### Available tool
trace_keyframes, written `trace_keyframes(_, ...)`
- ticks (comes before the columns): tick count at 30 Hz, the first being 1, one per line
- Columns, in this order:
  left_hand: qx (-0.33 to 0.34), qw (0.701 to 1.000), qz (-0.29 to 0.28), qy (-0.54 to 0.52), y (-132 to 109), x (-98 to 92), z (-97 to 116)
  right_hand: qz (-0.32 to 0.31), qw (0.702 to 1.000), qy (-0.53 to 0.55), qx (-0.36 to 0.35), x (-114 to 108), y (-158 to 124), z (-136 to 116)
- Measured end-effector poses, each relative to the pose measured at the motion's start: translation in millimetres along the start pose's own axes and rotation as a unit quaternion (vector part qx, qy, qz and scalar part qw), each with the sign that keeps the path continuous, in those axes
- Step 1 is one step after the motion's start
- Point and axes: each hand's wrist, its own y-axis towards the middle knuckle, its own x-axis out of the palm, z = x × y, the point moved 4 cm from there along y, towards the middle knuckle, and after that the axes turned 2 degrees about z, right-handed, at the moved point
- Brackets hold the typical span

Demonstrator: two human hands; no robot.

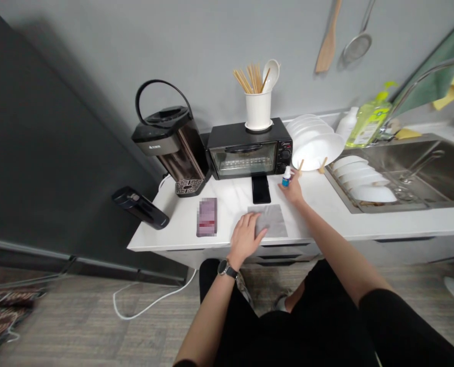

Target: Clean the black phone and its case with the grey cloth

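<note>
My left hand (pixel 246 235) lies flat with fingers spread on the left part of a grey cloth (pixel 273 219) on the white counter (pixel 326 204). My right hand (pixel 294 189) is closed around a small white bottle with a blue label (pixel 286 177), held upright just in front of the black toaster oven (pixel 249 149). A black phone (pixel 261 188) lies on the counter between the oven and the cloth. A second phone (pixel 206 216) lies to the left of my left hand.
A black water boiler (pixel 169 142) stands at the counter's left; a black bottle (pixel 140 206) sticks out past the left edge. A white utensil holder (pixel 258 108) sits atop the oven. Stacked white plates (pixel 317 140), a dish rack with bowls (pixel 360 178), sink (pixel 422 163) and soap bottle (pixel 369 120) lie right.
</note>
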Motion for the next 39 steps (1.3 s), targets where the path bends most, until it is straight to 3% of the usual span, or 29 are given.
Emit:
trace_keyframes(3, -0.014, 0.999, 0.019, -0.036, 0.8, -0.5, -6.6, 0.052, 0.998, -0.035, -0.003, -24.0, -29.1, 1.2)
trace_keyframes(6, -0.095, 0.992, 0.039, -0.068, 20.3, 0.2, -17.6, 0.059, 0.995, -0.075, -0.024, -53.5, -79.9, -2.4)
trace_keyframes(10, -0.191, 0.982, -0.013, 0.0, 78.1, 10.7, -18.8, 0.004, 0.982, -0.182, -0.041, -81.9, -158.7, -18.3)
trace_keyframes(13, -0.23, 0.968, -0.071, 0.071, 123.0, 24.5, -10.4, -0.035, 0.959, -0.266, -0.087, -88.7, -203.5, -35.6)
trace_keyframes(17, -0.239, 0.953, -0.141, 0.119, 157.8, 34.7, -8.2, -0.057, 0.945, -0.306, -0.1, -89.5, -226.4, -44.0)
trace_keyframes(21, -0.238, 0.944, -0.203, 0.11, 163.4, 15.4, -29.0, -0.061, 0.949, -0.294, -0.093, -91.1, -225.4, -40.8)
trace_keyframes(25, -0.203, 0.95, -0.206, 0.12, 130.0, -28.2, -39.3, -0.062, 0.967, -0.234, -0.075, -97.1, -222.2, -38.8)
trace_keyframes(27, -0.177, 0.959, -0.172, 0.138, 95.8, -48.6, -29.3, -0.062, 0.981, -0.178, -0.049, -101.9, -219.7, -43.7)
trace_keyframes(29, -0.108, 0.981, -0.095, 0.133, 55.3, -62.8, -4.8, -0.061, 0.994, -0.092, -0.001, -105.0, -217.2, -54.9)
trace_keyframes(31, -0.049, 0.992, -0.059, 0.105, 11.0, -63.8, 25.1, -0.077, 0.995, 0.028, 0.058, -101.6, -216.9, -71.9)
trace_keyframes(34, 0.016, 0.995, -0.075, 0.058, -48.7, -47.0, 63.6, -0.132, 0.965, 0.183, 0.129, -83.8, -225.2, -100.5)
trace_keyframes(39, -0.018, 0.995, -0.035, 0.096, -109.8, -29.9, 74.8, -0.185, 0.888, 0.316, 0.277, -60.3, -258.9, -117.8)
